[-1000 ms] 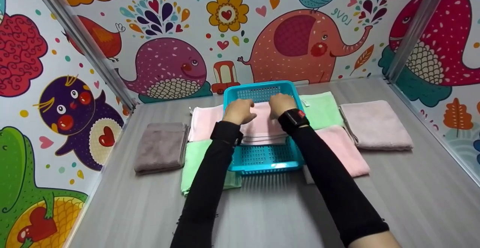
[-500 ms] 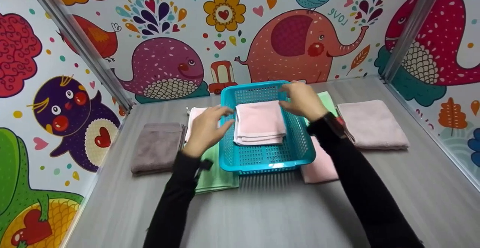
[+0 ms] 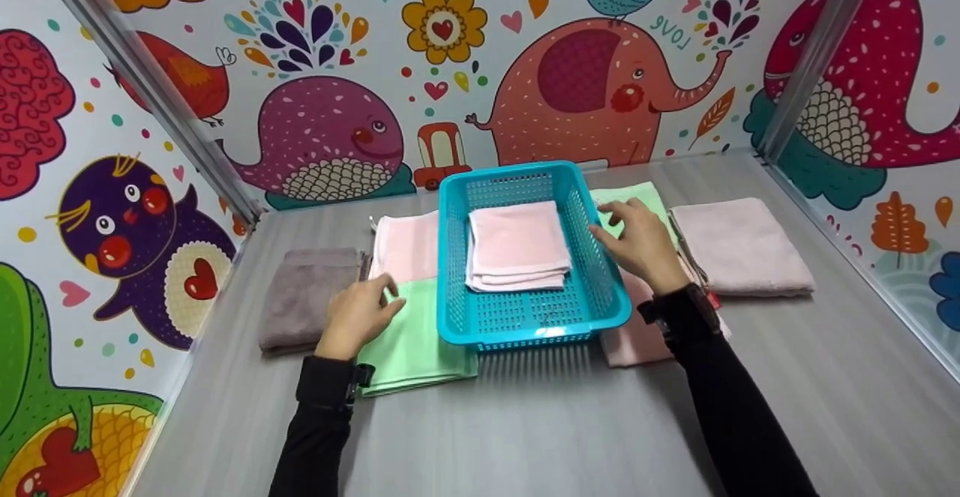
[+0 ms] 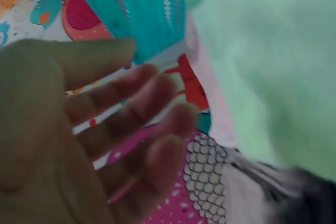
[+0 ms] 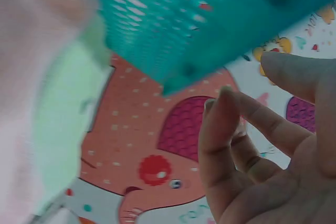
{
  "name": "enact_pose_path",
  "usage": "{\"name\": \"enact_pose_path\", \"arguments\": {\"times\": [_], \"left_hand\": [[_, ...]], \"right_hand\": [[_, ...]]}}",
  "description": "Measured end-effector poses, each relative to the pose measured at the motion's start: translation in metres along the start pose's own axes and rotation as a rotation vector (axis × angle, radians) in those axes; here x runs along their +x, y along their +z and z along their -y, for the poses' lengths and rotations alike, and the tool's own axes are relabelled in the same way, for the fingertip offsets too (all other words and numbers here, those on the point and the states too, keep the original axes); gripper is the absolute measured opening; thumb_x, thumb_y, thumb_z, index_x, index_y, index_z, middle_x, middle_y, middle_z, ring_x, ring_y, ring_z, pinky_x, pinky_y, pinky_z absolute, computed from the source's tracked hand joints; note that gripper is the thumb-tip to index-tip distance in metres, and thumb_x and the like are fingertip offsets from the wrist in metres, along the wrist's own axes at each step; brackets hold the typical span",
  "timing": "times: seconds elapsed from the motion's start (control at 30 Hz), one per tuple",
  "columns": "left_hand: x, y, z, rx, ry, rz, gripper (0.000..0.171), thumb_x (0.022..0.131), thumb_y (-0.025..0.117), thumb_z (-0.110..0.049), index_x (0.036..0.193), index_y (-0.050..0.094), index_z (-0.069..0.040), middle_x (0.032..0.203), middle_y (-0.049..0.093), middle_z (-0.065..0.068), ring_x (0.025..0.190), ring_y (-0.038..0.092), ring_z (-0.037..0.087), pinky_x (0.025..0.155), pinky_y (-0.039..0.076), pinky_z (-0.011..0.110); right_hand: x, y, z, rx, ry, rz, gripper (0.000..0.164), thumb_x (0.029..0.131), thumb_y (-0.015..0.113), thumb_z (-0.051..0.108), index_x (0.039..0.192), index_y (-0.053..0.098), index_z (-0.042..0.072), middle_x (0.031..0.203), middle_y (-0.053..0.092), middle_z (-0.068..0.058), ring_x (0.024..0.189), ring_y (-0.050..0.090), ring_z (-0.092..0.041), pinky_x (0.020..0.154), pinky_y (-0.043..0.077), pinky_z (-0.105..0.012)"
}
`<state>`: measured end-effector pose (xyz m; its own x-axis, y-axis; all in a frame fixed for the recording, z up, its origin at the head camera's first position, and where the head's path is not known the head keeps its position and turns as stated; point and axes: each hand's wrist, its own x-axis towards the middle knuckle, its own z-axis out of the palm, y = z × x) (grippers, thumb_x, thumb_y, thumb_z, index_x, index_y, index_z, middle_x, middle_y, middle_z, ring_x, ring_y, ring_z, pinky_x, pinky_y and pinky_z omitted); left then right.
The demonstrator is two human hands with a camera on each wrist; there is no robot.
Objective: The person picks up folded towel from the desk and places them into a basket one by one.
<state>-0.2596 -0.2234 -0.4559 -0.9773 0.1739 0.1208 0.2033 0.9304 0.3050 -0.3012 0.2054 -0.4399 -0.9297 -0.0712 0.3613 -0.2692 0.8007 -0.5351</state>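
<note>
The folded pale pink towel (image 3: 517,248) now lies alone inside the turquoise perforated plastic basket (image 3: 529,317) at the centre of the frame; a second ago both my hands were pressing on it, so that piece looks put away. My left hand (image 3: 361,314) has come out to the lower left and hovers over the folded mint green towel (image 3: 416,347) just beside the basket, its grip loose and empty. My right hand (image 3: 637,240) has moved right of the basket, above another green towel (image 3: 637,198), fingers relaxed, holding nothing. A grey towel (image 3: 304,298) and a mauve one (image 3: 742,245) flank them on the grey worktop (image 3: 570,422).
</note>
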Motion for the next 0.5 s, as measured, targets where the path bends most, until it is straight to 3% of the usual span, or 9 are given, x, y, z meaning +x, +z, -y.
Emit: {"name": "enact_pose_path", "arguments": {"times": [0.1, 0.17, 0.23, 0.33, 0.5], "left_hand": [[-0.002, 0.005, 0.008, 0.056, -0.079, 0.162, 0.04, 0.091, 0.078, -0.042, 0.11, 0.067, -0.009, 0.092, 0.072, 0.009, 0.075, 0.064, 0.024, 0.073, 0.052, 0.048], [-0.004, 0.007, 0.011, 0.08, -0.127, 0.223, 0.056, 0.087, 0.08, -0.048, 0.119, 0.064, -0.005, 0.106, 0.071, 0.015, 0.088, 0.067, 0.031, 0.081, 0.053, 0.053], [-0.005, 0.008, 0.012, 0.09, -0.162, 0.248, 0.074, 0.085, 0.081, -0.051, 0.132, 0.059, 0.002, 0.124, 0.068, 0.023, 0.106, 0.067, 0.04, 0.091, 0.053, 0.057], [-0.005, 0.01, 0.01, 0.09, -0.205, 0.261, 0.095, 0.086, 0.08, -0.052, 0.149, 0.044, 0.009, 0.146, 0.053, 0.031, 0.129, 0.056, 0.049, 0.104, 0.047, 0.061], [-0.005, 0.012, 0.01, 0.082, -0.202, 0.293, 0.101, 0.089, 0.077, -0.051, 0.153, 0.034, 0.015, 0.151, 0.045, 0.038, 0.135, 0.05, 0.053, 0.108, 0.044, 0.062]], "right_hand": [[-0.003, 0.008, -0.008, 0.002, 0.026, 0.06, 0.049, 0.099, 0.07, 0.028, 0.137, 0.063, -0.003, 0.107, 0.064, -0.025, 0.081, 0.06, -0.033, 0.074, 0.047, -0.046], [-0.004, 0.011, -0.01, 0.018, 0.049, 0.108, 0.054, 0.1, 0.068, 0.028, 0.143, 0.057, -0.004, 0.104, 0.066, -0.025, 0.082, 0.061, -0.034, 0.076, 0.048, -0.047], [-0.003, 0.013, -0.01, 0.043, 0.082, 0.151, 0.058, 0.102, 0.065, 0.027, 0.149, 0.05, -0.005, 0.1, 0.068, -0.026, 0.085, 0.064, -0.036, 0.078, 0.05, -0.05], [-0.001, 0.016, -0.009, 0.072, 0.134, 0.191, 0.062, 0.103, 0.061, 0.025, 0.154, 0.041, -0.004, 0.107, 0.071, -0.029, 0.095, 0.07, -0.04, 0.085, 0.056, -0.055], [0.0, 0.02, -0.007, 0.101, 0.168, 0.215, 0.062, 0.104, 0.057, 0.022, 0.157, 0.036, -0.005, 0.126, 0.066, -0.035, 0.111, 0.069, -0.046, 0.094, 0.055, -0.061]]}}
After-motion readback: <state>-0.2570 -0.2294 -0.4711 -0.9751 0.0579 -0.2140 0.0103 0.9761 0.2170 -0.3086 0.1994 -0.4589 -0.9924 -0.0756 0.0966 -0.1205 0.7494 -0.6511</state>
